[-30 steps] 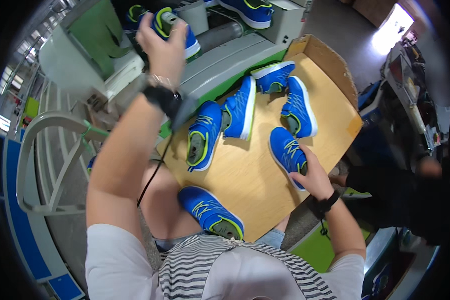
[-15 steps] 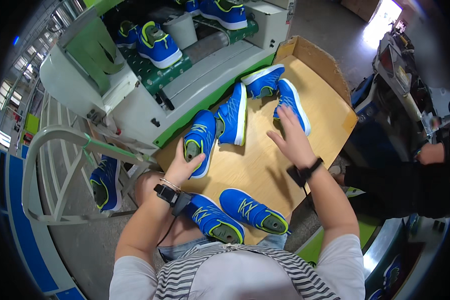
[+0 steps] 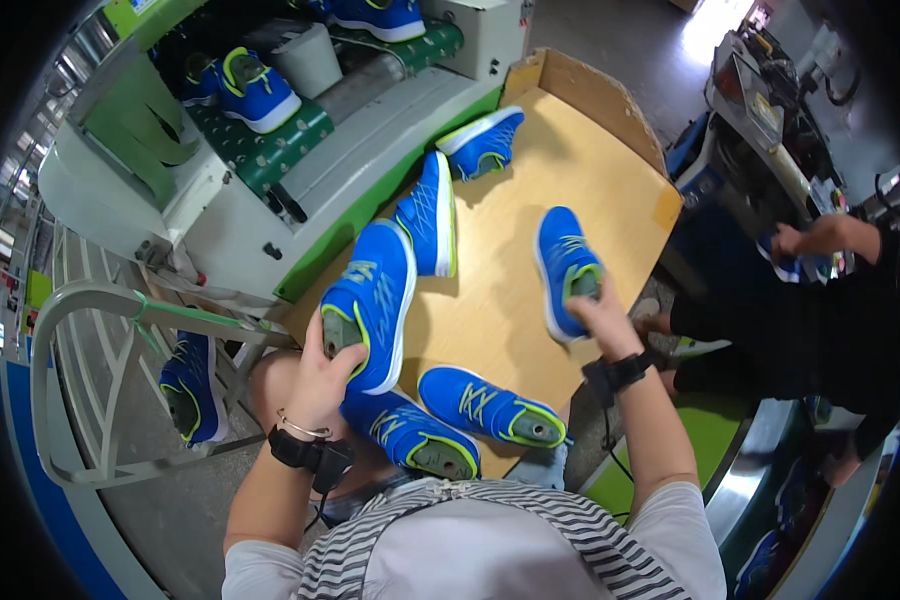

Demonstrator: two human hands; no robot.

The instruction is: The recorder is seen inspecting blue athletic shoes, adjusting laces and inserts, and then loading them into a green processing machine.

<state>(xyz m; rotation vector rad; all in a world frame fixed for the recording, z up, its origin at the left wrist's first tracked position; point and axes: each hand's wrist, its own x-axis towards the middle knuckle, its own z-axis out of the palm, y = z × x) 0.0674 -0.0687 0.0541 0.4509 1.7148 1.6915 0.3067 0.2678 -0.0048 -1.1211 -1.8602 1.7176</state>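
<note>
My left hand (image 3: 322, 382) grips a blue sneaker (image 3: 378, 298) at its heel, thumb over the grey-green shoe last inside. This sneaker has yellow-green trim, a white sole and its toe pointing away from me. Farther right, my right hand (image 3: 606, 322) is closed on the heel of a second blue sneaker (image 3: 562, 240), held toe-away above the wooden tabletop (image 3: 500, 320). Closest to my body, a blue sneaker (image 3: 470, 402) rests on the table's near edge, with another sneaker (image 3: 395, 425) beside it, partly under my left hand's shoe.
Two sneakers lie tipped on their sides, one sneaker (image 3: 425, 215) behind the other (image 3: 485, 140), along the machine's edge. A green conveyor belt (image 3: 280, 150) carries more shoes. A metal rack (image 3: 80, 300) stands left; a co-worker (image 3: 770, 310) is at the right.
My right hand has gone from open to gripping the far-right sneaker, now turned toe-away and brought nearer. My left hand has raised its sneaker toward me. The view has shifted slightly.
</note>
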